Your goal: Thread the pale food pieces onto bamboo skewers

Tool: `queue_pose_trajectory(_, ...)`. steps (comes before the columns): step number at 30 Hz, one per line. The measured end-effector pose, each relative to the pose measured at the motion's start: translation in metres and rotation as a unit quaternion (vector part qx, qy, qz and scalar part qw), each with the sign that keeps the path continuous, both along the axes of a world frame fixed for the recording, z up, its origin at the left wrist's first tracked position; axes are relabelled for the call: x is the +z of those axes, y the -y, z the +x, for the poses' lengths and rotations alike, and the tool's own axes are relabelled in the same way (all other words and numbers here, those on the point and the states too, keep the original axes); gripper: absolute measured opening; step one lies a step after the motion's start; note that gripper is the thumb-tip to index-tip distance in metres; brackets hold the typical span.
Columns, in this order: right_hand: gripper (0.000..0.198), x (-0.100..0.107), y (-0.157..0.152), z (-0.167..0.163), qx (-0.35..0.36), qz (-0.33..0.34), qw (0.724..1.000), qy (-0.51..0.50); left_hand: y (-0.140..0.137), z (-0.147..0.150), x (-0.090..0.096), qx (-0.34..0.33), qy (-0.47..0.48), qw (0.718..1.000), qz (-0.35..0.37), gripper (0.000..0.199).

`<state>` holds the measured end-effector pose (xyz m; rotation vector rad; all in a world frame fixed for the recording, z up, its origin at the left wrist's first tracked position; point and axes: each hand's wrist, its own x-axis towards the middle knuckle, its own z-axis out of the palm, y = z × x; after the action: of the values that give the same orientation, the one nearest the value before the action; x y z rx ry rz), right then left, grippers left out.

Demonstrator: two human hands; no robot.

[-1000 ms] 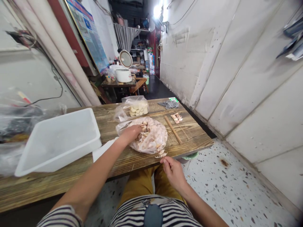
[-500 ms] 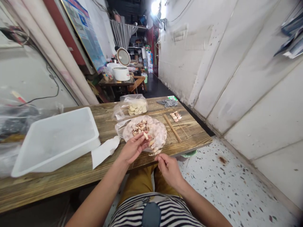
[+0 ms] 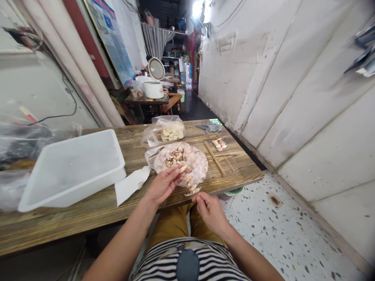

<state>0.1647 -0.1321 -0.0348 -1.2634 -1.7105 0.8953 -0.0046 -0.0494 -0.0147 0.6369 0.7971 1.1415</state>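
Note:
My left hand (image 3: pixel 162 185) is closed in a pinch on a pale garlic clove (image 3: pixel 183 169), over the near side of a clear plastic bag (image 3: pixel 200 162) full of cloves. At the table's front edge my right hand (image 3: pixel 210 210) is shut, thumb and forefinger pinching what looks like the end of a thin bamboo skewer. Several garlic cloves (image 3: pixel 192 190) sit just beyond those fingertips, seemingly threaded on it; the stick itself is mostly hidden. To the right lie a bundle of bamboo skewers (image 3: pixel 215 158) and rows of skewered garlic (image 3: pixel 219 144).
A white plastic tub (image 3: pixel 73 168) stands on the wooden table (image 3: pixel 96 218) at left, beside a white tissue (image 3: pixel 131 184). Behind the garlic lies a bag of pale slices (image 3: pixel 172 133). A grey crumpled cloth or bag (image 3: pixel 209 127) rests near the far right corner.
The view has shifted slightly. The clove in my left hand has tipped from steep to flatter. My right hand keeps its pinch in nearly the same place.

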Motion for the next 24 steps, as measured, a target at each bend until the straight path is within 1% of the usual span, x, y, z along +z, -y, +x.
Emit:
queue_pose_trajectory(6, 0.024, -0.001, 0.001, 0.0, 0.001, 0.005, 1.0, -0.009, 0.001, 0.0, -0.002, 0.008, 0.007, 1.0, 0.004, 0.013)
queue_pose_trajectory(10, 0.024, 0.0, 0.002, 0.0, 0.0, 0.007, 1.0, -0.001, 0.002, 0.001, -0.004, 0.016, -0.01, 1.0, -0.007, 0.021)
queue_pose_trajectory(13, 0.025, 0.003, 0.003, 0.001, 0.001, 0.006, 1.0, 0.009, 0.003, 0.002, -0.006, 0.036, -0.023, 0.999, 0.0, 0.028)
queue_pose_trajectory(16, 0.025, 0.007, 0.004, 0.002, 0.005, 0.005, 1.0, 0.021, 0.004, 0.003, -0.007, 0.049, -0.035, 0.998, 0.004, 0.032)
queue_pose_trajectory(24, 0.025, 0.012, 0.006, 0.005, 0.015, 0.008, 0.999, 0.044, 0.005, 0.002, -0.005, 0.027, -0.078, 0.997, 0.005, 0.034)
